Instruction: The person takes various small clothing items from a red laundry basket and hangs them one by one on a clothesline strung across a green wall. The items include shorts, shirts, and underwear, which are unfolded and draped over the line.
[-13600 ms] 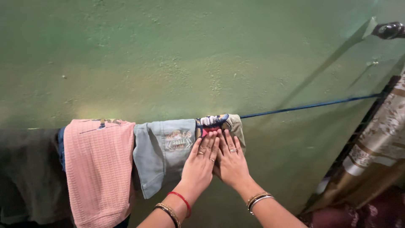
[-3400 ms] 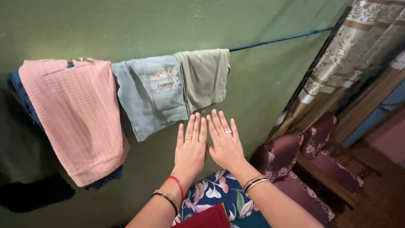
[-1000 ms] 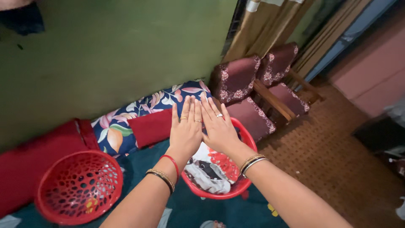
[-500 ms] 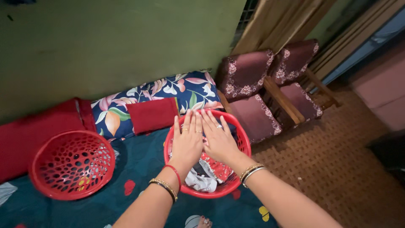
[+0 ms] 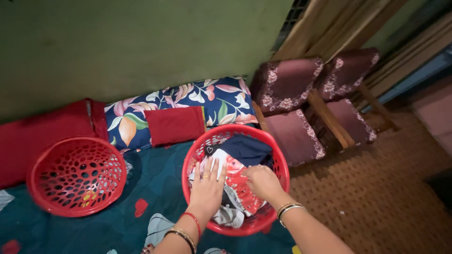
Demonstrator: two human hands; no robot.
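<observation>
A round red plastic basket (image 5: 278, 162) sits on a dark teal bedspread and holds several clothes: a navy piece (image 5: 247, 148) at the back and a red and white printed garment (image 5: 238, 181) in the middle. My left hand (image 5: 207, 188) lies flat on the pale cloth at the basket's left side, fingers together. My right hand (image 5: 261, 181) curls its fingers into the red and white garment. Both wrists wear bangles.
A second red basket (image 5: 77, 175), nearly bare, stands to the left on the bedspread (image 5: 150, 221). Behind lie a floral pillow (image 5: 188, 101), a small red cushion (image 5: 174, 124) and a red bolster (image 5: 44, 131) against the green wall. Two maroon cushioned chairs (image 5: 301, 108) stand to the right.
The view dropped from the clothesline to the bed. Both hands came down from flat above the basket into the clothes, and the right hand has curled onto the red and white garment.
</observation>
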